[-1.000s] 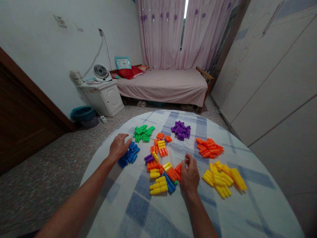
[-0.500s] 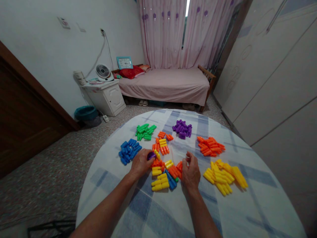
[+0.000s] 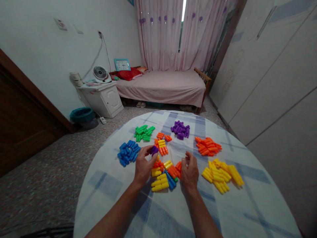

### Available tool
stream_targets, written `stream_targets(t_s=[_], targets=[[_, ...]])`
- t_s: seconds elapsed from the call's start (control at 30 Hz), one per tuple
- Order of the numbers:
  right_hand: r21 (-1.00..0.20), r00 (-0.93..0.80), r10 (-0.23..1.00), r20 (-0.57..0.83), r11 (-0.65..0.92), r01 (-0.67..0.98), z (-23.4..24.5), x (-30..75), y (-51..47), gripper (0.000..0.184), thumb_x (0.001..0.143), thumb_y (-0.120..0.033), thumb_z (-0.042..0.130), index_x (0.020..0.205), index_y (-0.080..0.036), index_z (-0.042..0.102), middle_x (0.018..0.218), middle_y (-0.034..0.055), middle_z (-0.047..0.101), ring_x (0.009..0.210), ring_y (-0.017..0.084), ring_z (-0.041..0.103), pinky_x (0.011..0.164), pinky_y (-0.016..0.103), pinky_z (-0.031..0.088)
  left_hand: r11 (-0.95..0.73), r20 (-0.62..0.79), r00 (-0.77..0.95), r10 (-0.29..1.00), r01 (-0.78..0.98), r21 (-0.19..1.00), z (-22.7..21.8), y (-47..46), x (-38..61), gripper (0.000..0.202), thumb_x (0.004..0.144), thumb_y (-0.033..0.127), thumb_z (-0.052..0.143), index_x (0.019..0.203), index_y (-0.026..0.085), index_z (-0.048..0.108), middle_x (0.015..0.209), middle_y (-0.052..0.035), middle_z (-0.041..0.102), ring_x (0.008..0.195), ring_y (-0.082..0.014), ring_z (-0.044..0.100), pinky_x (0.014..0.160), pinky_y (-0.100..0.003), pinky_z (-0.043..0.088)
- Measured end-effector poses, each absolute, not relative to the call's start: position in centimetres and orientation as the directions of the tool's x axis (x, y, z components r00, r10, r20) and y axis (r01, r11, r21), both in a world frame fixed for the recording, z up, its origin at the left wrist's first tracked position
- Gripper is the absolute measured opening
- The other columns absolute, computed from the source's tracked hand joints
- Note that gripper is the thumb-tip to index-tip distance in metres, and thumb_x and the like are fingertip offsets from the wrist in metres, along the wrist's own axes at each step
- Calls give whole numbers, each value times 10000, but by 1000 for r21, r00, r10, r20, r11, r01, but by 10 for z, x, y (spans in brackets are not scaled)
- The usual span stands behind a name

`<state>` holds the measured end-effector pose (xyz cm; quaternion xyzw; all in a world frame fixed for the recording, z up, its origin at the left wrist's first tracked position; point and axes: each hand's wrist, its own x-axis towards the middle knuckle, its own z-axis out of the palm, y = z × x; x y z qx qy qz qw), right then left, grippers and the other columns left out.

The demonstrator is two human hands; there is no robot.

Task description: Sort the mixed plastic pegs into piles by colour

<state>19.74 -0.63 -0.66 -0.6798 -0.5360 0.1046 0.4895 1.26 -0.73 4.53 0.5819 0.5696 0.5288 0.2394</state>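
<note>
Purple piece (image 3: pixel 154 150) pinched in left hand (image 3: pixel 143 165) fingers, right hand (image 3: pixel 189 172) loosely curled, empty; liable to slip into mixed heap (image 3: pixel 164 172) at 6 o'clock.

A single head-worn camera looks forward and down, close over the round table (image 3: pixel 247 205), bedroom beyond.

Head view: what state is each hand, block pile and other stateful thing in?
left hand: shut on purple block, raised above the mixed pile
right hand: open, fingers curled, empty, beside the mixed pile
blue pile: sorted, untouched
green pile: sorted
purple pile: sorted
orange pile: sorted
yellow pile: sorted
curtains: drawn, narrow gap
</note>
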Motion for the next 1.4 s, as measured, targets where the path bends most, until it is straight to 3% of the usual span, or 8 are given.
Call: stream_targets(t_s=[0.1, 0.2, 0.4, 0.57, 0.73, 0.87, 1.07, 1.4], targets=[[-686, 346, 741, 576, 207, 698, -1, 199, -7, 339, 854, -288, 459, 1160, -175, 552, 1116, 100, 597, 1070, 253, 518, 947, 460, 386, -247, 278, -110, 954, 234, 940, 60, -10, 37, 283, 772, 306, 640, 1029, 188, 637, 1019, -53, 655, 929, -166, 616, 850, -295, 480], [-599, 189, 684, 705, 431, 675, 4, 197, -9, 343, 855, -226, 490, 1194, -205, 540, 1172, 87, 572, 1133, 236, 498, 986, 462, 392, -89, 89, 17, 996, 48, 995, 67, -11, 57, 275, 763, 342, 651, 958, 149, 672, 920, -67, 688, 846, -172, 637, 779, -273, 493], [-624, 15, 730, 683, 573, 531, 9, 188, -13, 480, 832, -114, 449, 1295, -237, 470, 1228, 85, 535, 1163, 216, 495, 985, 433, 438, 0, 7, 86, 996, -73, 997, 66, -10, 64, 289, 744, 368, 662, 887, 121, 706, 843, -66, 693, 795, -168, 619, 718, -242, 472], [-770, 49, 817, 575, 519, 371, 23, 182, -18, 454, 827, -166, 485, 1277, -229, 487, 1222, 82, 554, 1045, 200, 568, 861, 367, 505, -2, 6, 91, 996, -46, 999, 61, -11, 54, 354, 756, 451, 639, 824, 111, 707, 731, -38, 653, 683, -133, 574, 629, -216, 439], [-928, -6, 943, 333, 329, 174, 44, 172, -23, 295, 834, -264, 541, 1118, -211, 597, 1070, 55, 644, 901, 173, 634, 773, 308, 529, 3, 7, 120, 993, -87, 996, 60, -13, 44, 408, 761, 502, 616, 809, 103, 689, 724, -41, 643, 695, -152, 595, 663, -246, 471], [-976, 60, 976, 212, 208, 65, 56, 178, -20, 349, 807, -357, 588, 1114, -191, 590, 977, 56, 685, 801, 171, 658, 704, 296, 529, -98, 103, -75, 992, 60, 993, 52, -12, 29, 413, 850, 505, 484, 841, 134, 666, 729, -31, 617, 706, -156, 588, 653, -256, 469], [-976, 368, 922, 118, 39, 215, 59, 218, 19, 507, 717, -504, 603, 1068, -139, 621, 874, 78, 683, 636, 155, 622, 490, 230, 435, -275, 362, -306, 881, 292, 916, 15, 6, 1, 347, 907, 399, 360, 914, 171, 622, 975, -76, 613, 963, -195, 560, 902, -343, 436], [-909, 430, 887, 167, -30, 416, 24, 259, 117, 487, 693, -417, 517, 1087, -151, 625, 810, 57, 683, 674, 173, 636, 572, 257, 475, -210, 317, -169, 933, 458, 864, -3, 18, 1, 357, 944, 386, 295, 978, 192, 593, 1045, -76, 582, 1025, -199, 548, 932, -357, 423]])
